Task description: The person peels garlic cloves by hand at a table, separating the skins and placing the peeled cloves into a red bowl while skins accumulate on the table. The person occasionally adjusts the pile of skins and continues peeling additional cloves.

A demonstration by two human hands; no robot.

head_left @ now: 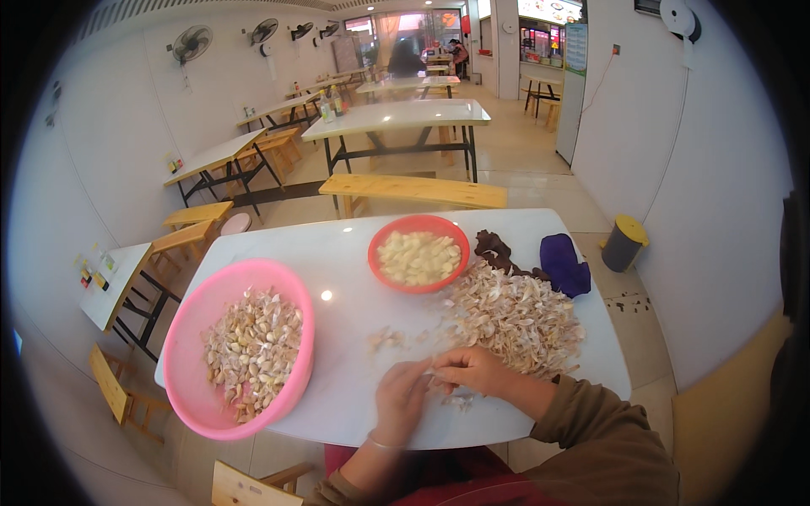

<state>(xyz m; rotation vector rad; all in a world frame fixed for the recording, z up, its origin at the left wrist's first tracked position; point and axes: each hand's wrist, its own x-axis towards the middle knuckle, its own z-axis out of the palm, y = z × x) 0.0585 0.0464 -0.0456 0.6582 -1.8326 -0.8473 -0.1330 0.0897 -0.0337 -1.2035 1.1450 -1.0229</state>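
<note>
My left hand (403,393) and my right hand (467,370) meet fingertip to fingertip above the near part of a white table (342,354). Something small and pale seems pinched between them, perhaps a garlic clove; blur and the fingers hide it. Just beyond my right hand lies a large heap of dry garlic skins (516,316). At the left, a big pink plastic basin (304,335) holds unpeeled garlic cloves (256,348). Peeled cloves (419,258) fill a red bowl (374,269) near the far edge. Some loose skin bits (387,339) are scattered between basin and heap.
A dark brown crumpled item (497,250) and a purple cloth (564,265) lie behind the heap. Past the table stand a wooden bench (411,190) and further tables. A wooden chair (253,487) is at the near left, a grey bin (623,246) on the floor at right.
</note>
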